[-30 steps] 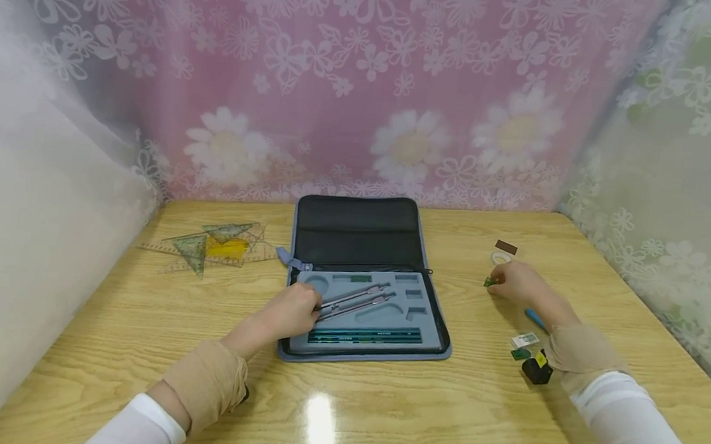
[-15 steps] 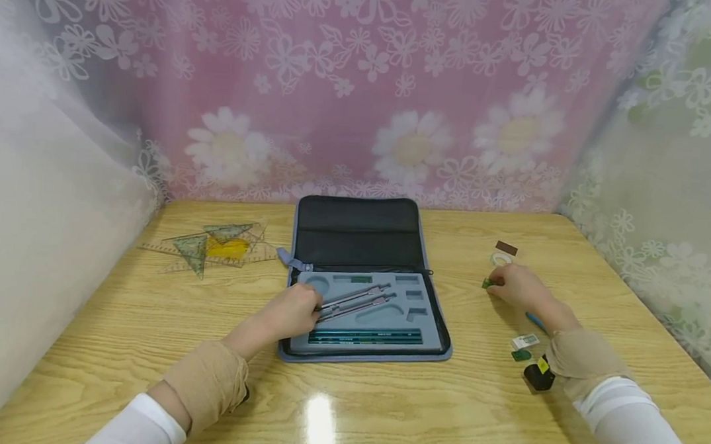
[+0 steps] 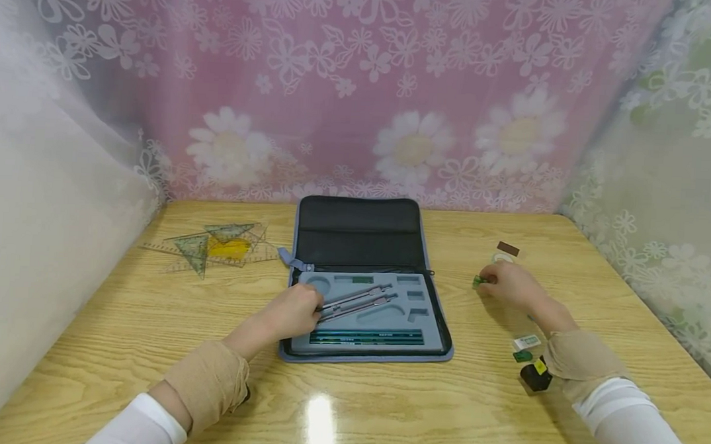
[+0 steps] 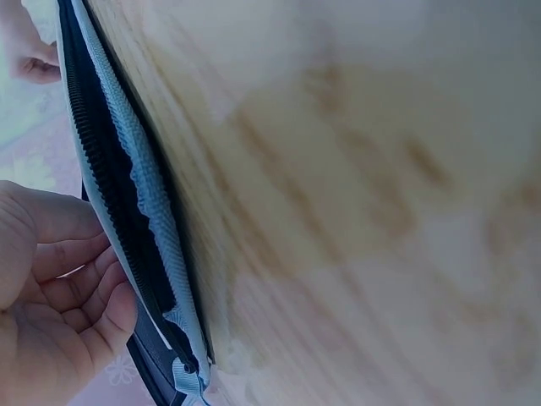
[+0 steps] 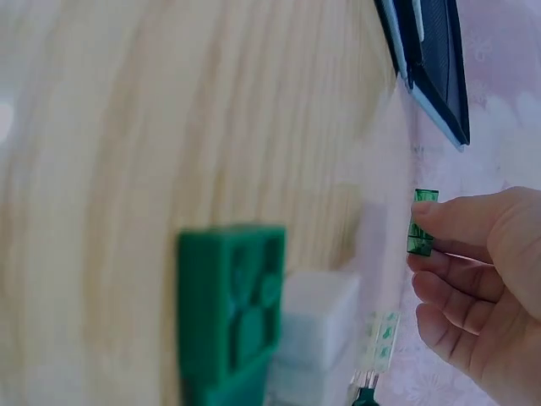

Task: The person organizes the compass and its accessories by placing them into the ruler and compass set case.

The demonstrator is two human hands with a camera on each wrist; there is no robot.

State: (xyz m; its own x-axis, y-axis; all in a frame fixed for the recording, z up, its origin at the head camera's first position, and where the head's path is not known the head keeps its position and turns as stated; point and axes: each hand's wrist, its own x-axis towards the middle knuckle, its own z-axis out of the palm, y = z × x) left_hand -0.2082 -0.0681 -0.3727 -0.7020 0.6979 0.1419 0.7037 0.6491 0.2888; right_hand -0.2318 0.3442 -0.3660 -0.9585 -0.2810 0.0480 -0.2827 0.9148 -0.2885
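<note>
My left hand rests over the left side of an unzipped zip case, at the left ends of two metal compasses. The left wrist view shows its fingers loosely curled by the case's zippered edge; some fingertips are hidden behind that edge. My right hand is just above the table to the right of the case. Between thumb and fingers it pinches a small clear green plastic piece. A grey moulded tray in the case also holds dark green pencils.
Near my right forearm lie a white eraser and a dark green block. Behind my right hand are a white ring and a brown strip. Clear set squares and a yellow piece lie at the left.
My right hand has moved slightly left, toward the case, with the green piece in its fingers. The left hand stays in place.
</note>
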